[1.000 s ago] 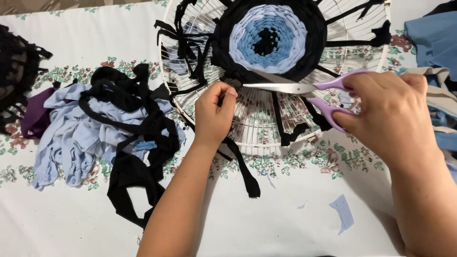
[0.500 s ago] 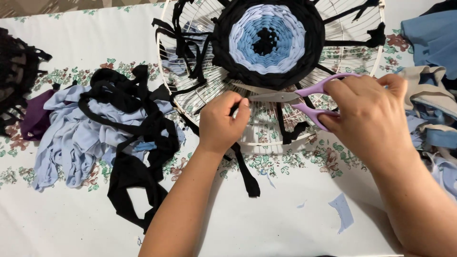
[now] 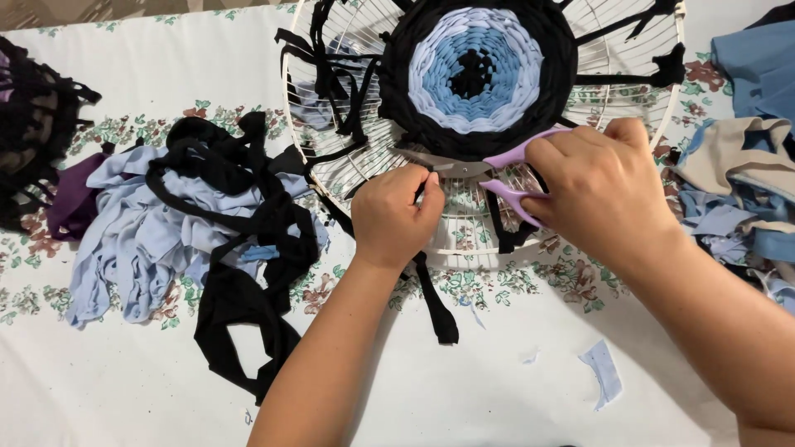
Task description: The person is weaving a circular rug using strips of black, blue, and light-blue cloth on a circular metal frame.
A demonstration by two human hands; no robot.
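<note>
Head view: fabric strips (image 3: 199, 223) lie left of wire frame (image 3: 331, 178).

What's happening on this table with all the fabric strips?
A person is working on a round woven piece of black and blue fabric strips, stretched on a white wire frame. The left hand pinches a black strip at the weave's lower edge, while the right hand holds purple-handled scissors right there. A heap of loose strips lies to the left on the flowered tablecloth.
</note>
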